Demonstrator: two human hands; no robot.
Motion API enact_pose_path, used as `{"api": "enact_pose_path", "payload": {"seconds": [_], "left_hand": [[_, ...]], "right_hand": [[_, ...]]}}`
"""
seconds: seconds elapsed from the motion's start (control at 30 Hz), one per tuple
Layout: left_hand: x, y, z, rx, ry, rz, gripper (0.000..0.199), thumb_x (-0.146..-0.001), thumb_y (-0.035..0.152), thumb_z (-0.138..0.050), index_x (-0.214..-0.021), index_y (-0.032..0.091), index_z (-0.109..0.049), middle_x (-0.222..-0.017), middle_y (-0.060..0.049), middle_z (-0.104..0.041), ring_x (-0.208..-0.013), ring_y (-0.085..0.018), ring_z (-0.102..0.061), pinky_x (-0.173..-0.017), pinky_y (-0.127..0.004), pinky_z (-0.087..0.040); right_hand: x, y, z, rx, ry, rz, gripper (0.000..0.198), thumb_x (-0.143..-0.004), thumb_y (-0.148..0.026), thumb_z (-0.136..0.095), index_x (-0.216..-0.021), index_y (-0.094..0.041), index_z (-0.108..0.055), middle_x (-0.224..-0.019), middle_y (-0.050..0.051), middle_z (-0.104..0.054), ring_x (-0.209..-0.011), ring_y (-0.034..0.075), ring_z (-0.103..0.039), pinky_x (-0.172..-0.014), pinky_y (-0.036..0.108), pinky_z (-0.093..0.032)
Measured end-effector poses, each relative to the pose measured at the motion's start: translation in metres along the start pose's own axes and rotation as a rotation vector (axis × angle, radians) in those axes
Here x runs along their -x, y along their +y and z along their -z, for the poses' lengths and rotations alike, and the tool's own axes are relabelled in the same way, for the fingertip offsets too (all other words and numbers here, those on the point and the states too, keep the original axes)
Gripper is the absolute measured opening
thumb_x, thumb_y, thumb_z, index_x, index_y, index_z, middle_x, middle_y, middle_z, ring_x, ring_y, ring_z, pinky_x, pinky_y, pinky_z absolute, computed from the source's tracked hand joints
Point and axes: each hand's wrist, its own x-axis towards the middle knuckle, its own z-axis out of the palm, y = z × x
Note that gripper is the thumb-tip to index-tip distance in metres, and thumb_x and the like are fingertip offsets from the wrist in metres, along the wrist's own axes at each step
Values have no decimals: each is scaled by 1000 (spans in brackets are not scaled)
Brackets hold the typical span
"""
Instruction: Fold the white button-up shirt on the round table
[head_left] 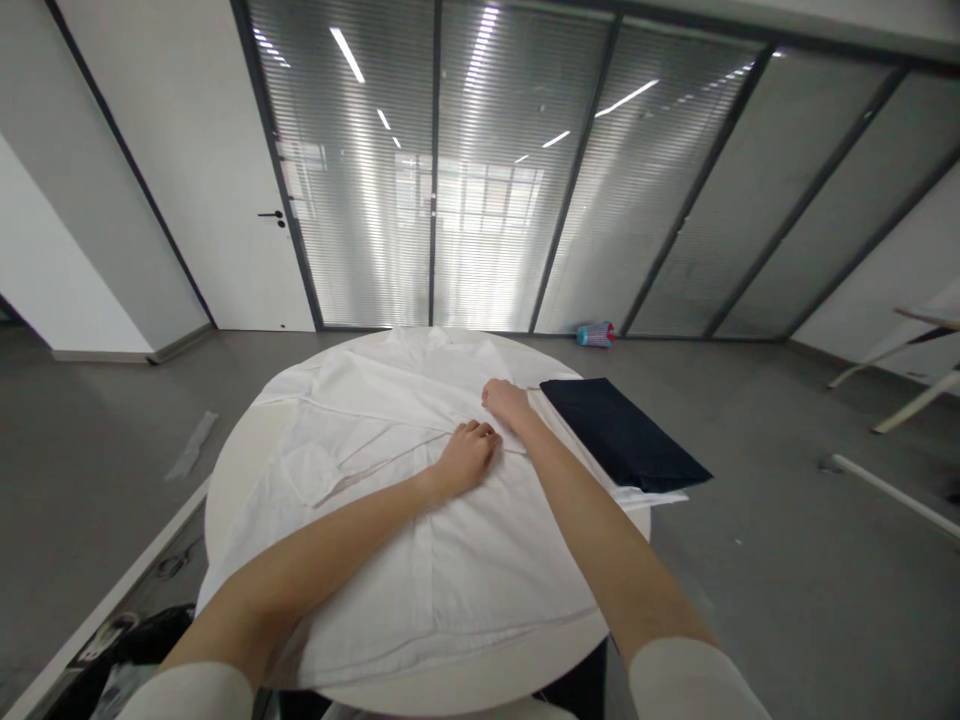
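One white shirt (454, 565), spread over your table (450, 688)

You seem to be adjusting it. Your left hand (469, 455) rests mid-shirt, fingers curled; your right hand (508, 402), just beyond, has fingers bunched. Whether either pinches the shirt, I cannot tell. The next move likely calls for careful, even handling. Dark folded fabric (622, 430) lies rightward; blinds (487, 230) stand farthest.

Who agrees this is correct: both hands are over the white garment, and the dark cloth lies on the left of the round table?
Wrong side: the head view shows the dark cloth on the right of the round table. The left hand and right hand are over the white garment.
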Motion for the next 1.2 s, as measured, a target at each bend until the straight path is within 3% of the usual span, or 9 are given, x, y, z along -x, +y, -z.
{"api": "enact_pose_path", "payload": {"seconds": [0.23, 0.5, 0.63, 0.77, 0.87, 0.97, 1.07, 1.2], "left_hand": [[-4, -11, -15, 19, 36, -36, 22, -94, 12, -50, -103, 15, -70, -102, -12, -66, -97, -24, -60, -87, -39, -49], [-4, -18, -19, 125, 45, -124, 26, -91, 5, -50, -99, 16, -72, -97, -10, -67, -96, -21, -62, -88, -33, -51], [-4, -16, -16, 201, 54, -99, 22, -94, 9, -52, -98, 17, -72, -96, -9, -68, -94, -19, -63, -85, -30, -51], [-2, -7, -6, 132, 17, -64, 21, -94, 11, -52, -103, 17, -70, -100, -8, -67, -95, -20, -62, -88, -32, -50], [-2, 1, 2, 48, -8, 6, 17, -94, 27, -59, -103, 16, -69, -103, -10, -65, -96, -23, -60, -88, -35, -50], [-5, 8, 5, -1, -41, 79, 26, -90, 41, -65, -101, 17, -70, -106, -10, -64, -99, -26, -59, -88, -38, -49], [-8, 9, 3, -27, -63, 93, 19, -94, 30, -60, -104, 18, -69, -109, -10, -64, -101, -25, -59, -88, -37, -49], [-10, 3, -1, -41, -35, -11, 21, -98, 21, -50, -107, 15, -68, -108, -10, -65, -101, -24, -60, -89, -36, -49]], "right_hand": [[11, 3, -31, -26, 156, -41, 38, -104, -24, -35, -122, -17, -67, -131, 16, -60, -121, 26, -53, -100, 38, -39], [2, 5, -42, -36, 200, -89, 40, -104, -19, -27, -126, -10, -59, -133, 21, -55, -122, 28, -51, -99, 41, -40], [3, 8, -40, -50, 196, -78, 39, -105, -23, -28, -126, -12, -60, -133, 20, -56, -123, 28, -51, -99, 40, -41], [2, 23, -30, -73, 158, -66, 37, -105, -28, -33, -125, -14, -61, -129, 18, -62, -118, 24, -58, -96, 33, -43], [3, 37, -25, -76, 107, -77, 34, -102, -27, -43, -118, -9, -67, -122, 20, -67, -115, 24, -62, -94, 30, -44], [5, 45, -23, -82, 66, -84, 28, -97, -25, -52, -112, -9, -71, -117, 19, -70, -111, 24, -65, -91, 28, -45], [7, 46, -22, -97, 58, -93, 29, -97, -21, -49, -111, -11, -71, -116, 18, -71, -110, 23, -66, -89, 27, -46], [8, 48, -16, -104, 58, -108, 31, -97, -20, -47, -116, -11, -69, -117, 18, -71, -112, 24, -66, -91, 28, -46]]}}
